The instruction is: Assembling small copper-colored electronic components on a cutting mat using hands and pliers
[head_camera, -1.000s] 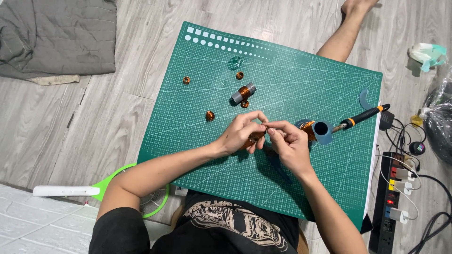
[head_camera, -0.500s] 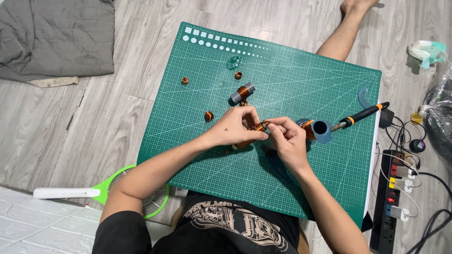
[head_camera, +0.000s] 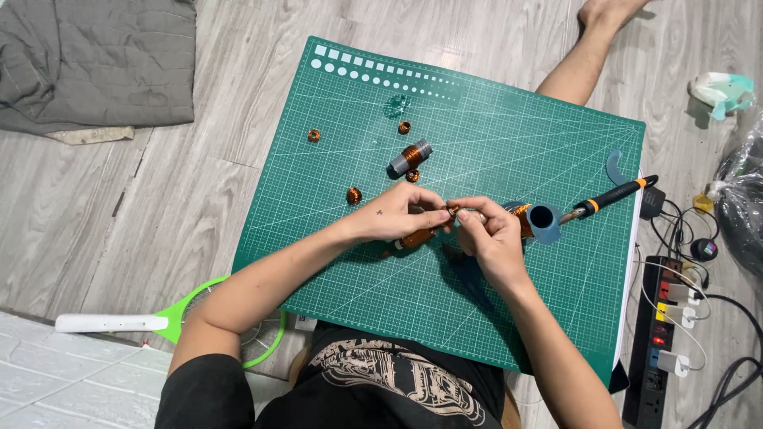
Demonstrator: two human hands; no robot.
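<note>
My left hand (head_camera: 397, 218) and my right hand (head_camera: 489, 234) meet over the middle of the green cutting mat (head_camera: 334, 222), fingertips pinched together on a small copper-wire coil (head_camera: 451, 210) held just above the mat. Both hands are nearly closed: the left thumb and forefinger grip one side of the coil, the right ones the other. Whether a loose wire end runs between my fingers I cannot tell, it is too fine to see.

I judge this coil to be very light and stiff in its core, but the winding itself looks delicate (thin wire kinks or slips off easily), so the place to hold it is by the rim or ends, not by squeezing the turns.

Beneath my left palm lies a longer copper-wound spool (head_camera: 415, 237). Further up the mat sit a grey-capped spool (head_camera: 409, 156) and 4 small loose coils; a soldering iron (head_camera: 608, 200) rests near the right edge.
</note>
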